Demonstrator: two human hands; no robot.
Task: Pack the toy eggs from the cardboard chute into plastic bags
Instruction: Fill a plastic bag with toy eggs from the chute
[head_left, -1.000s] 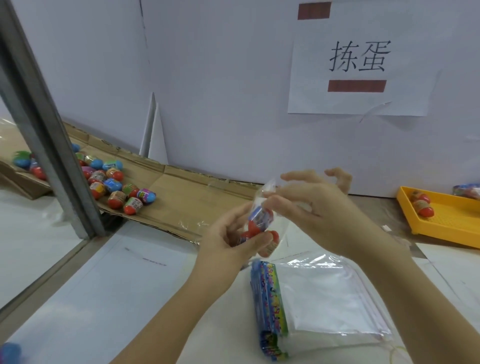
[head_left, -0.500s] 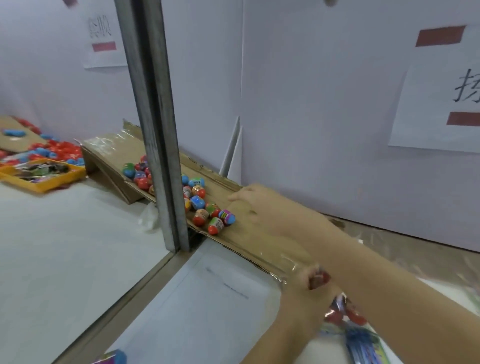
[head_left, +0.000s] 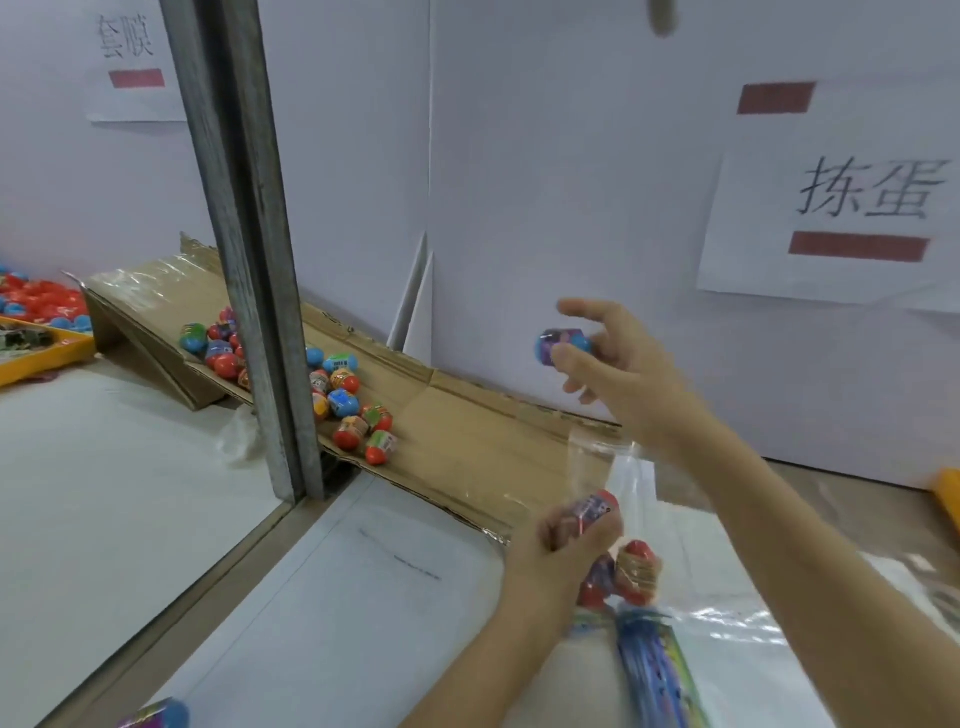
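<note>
Closest to me, the flat stack of bags with its printed header strip lies blurred on the white table. Just above it my left hand has its fingers curled tight round the clear plastic bag, low over the table as it was half a second ago. The bagged eggs sit inside the crinkled film, and the plainest one stands with its red end up. The change is further out. My right hand was down on the cardboard chute beside the pile and is now lifted clear of it. Thumb and fingers pinch the blue and purple egg, which has gone from the edge of the pile. Its long axis lies roughly across my view, with the glossy blue end toward the palm. Beyond, the loose eggs, smooth red and blue shells with printed bands, rest in a cluster on the taped brown chute beside the grey metal post. A yellow tray sits far left, and a paper sign is on the white wall.
</note>
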